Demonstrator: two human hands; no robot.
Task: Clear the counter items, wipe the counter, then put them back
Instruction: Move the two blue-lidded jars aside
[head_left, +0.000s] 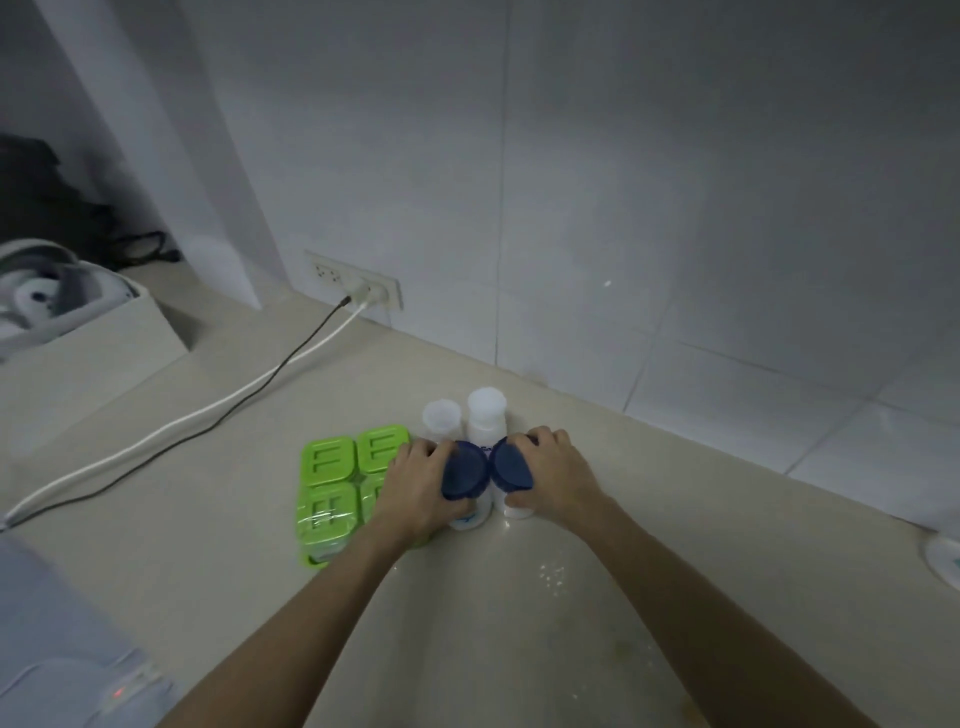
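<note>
Each hand grips a blue-lidded white bottle: the left hand (415, 480) wraps the left bottle (464, 480), the right hand (553, 480) the right bottle (511, 470). The green containers (345, 480) stand to their left on the counter (519, 623), whose near side looks speckled, so I'd guess the wiping isn't done.

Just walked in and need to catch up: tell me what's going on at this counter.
A person stands at a beige counter, each hand wrapped around a white bottle with a dark blue cap. The left hand grips the left bottle, the right hand the right bottle; whether they are lifted is unclear. Two white-capped bottles stand behind them, and a wrapped pack of green-lidded containers sits to the left. White specks lie on the counter.
</note>
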